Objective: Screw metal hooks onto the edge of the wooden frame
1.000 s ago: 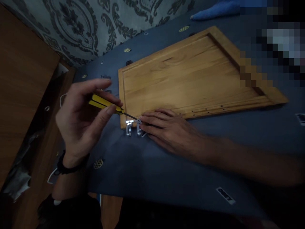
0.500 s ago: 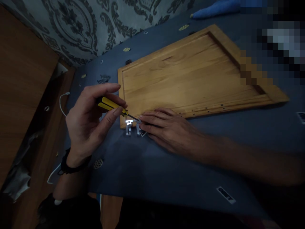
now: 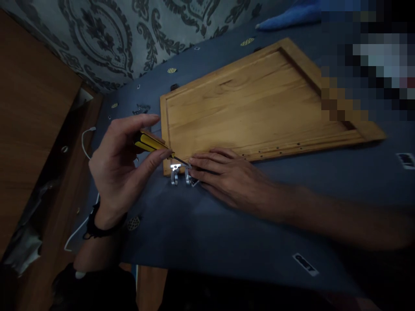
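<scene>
My left hand (image 3: 119,168) is closed around the yellow and black handle of a screwdriver (image 3: 151,143), index finger raised off it. The screwdriver's thin shaft slants down to the right, its tip at a shiny metal hinge (image 3: 175,172) on the near left corner of a framed wooden panel (image 3: 233,108). My right hand (image 3: 230,177) lies flat, fingers stretched, over the panel's near edge and the right end of the hinge. Its fingertips touch or nearly touch the screwdriver tip and hide part of the metal.
The panel lies on a dark blue patterned cloth (image 3: 207,242). Small dark metal pieces (image 3: 141,109) lie beyond my left hand. A blue object (image 3: 288,19) is at the back, by the patterned wall (image 3: 113,39). A white cable (image 3: 84,142) hangs along the left wooden furniture.
The screwdriver handle has turned in my left hand, and the thumb has slid forward along it. My right hand stays in place. The view has shifted slightly.
</scene>
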`<control>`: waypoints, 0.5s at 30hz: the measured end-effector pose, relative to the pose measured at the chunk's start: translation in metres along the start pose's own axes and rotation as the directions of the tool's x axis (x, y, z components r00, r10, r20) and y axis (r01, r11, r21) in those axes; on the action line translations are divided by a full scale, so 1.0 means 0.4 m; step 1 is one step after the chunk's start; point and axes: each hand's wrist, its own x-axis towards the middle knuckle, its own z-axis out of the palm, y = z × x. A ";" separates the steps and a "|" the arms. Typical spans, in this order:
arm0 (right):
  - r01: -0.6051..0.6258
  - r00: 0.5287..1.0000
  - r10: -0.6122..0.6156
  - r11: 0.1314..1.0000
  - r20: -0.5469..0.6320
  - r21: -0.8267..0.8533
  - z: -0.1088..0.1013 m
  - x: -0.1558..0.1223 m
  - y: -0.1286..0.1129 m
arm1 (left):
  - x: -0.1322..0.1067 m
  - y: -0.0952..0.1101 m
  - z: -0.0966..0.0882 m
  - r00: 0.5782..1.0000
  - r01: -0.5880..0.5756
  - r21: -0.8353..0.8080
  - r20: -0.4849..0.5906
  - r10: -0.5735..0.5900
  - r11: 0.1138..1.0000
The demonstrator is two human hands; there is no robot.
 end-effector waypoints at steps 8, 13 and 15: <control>0.041 0.999 -0.042 0.998 -0.032 -0.044 0.003 0.001 0.002 | 0.004 -0.014 -0.010 0.994 -0.010 -0.084 0.110 0.019 0.996; 0.043 0.998 -0.045 0.998 -0.048 -0.053 -0.001 0.003 -0.003 | 0.017 -0.004 -0.031 0.969 -0.026 -0.096 0.240 0.049 0.995; 0.045 0.996 -0.049 0.997 -0.070 -0.061 -0.002 0.003 -0.004 | 0.019 0.003 -0.037 0.957 -0.028 -0.091 0.285 0.053 0.995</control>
